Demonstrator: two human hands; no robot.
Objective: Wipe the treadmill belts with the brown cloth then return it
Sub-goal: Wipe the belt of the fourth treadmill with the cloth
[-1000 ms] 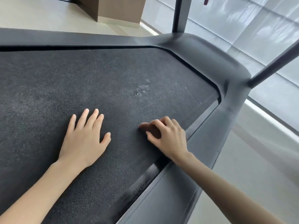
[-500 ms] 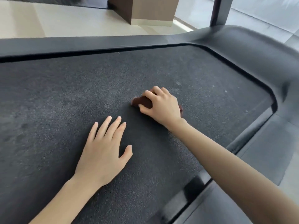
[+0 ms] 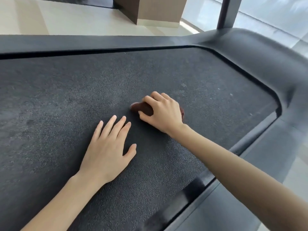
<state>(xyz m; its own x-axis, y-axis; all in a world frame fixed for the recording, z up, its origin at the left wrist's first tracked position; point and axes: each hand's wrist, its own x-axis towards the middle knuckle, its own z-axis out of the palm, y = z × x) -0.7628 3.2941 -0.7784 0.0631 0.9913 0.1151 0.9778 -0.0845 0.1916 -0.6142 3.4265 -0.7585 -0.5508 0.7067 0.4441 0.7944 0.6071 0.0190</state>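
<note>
The dark textured treadmill belt (image 3: pixel 66 97) fills most of the view. My right hand (image 3: pixel 164 113) is closed over the bunched brown cloth (image 3: pixel 141 108) and presses it onto the belt near the middle. Only the cloth's ends show, past my fingers and by my wrist. My left hand (image 3: pixel 108 150) lies flat on the belt, fingers spread, just left of and nearer than the cloth, holding nothing. A few pale specks dot the belt to the right of the cloth.
The treadmill's grey frame (image 3: pixel 250 52) curves around the belt's far and right sides, with a side rail (image 3: pixel 250 197) at lower right. A dark upright post (image 3: pixel 228 12) rises at top right. A brown box-like block (image 3: pixel 150 10) stands on the pale floor beyond.
My right hand slid the cloth from the belt's right edge toward the middle. My view shifted, so both hands sit further right in frame. The left hand stays flat.
</note>
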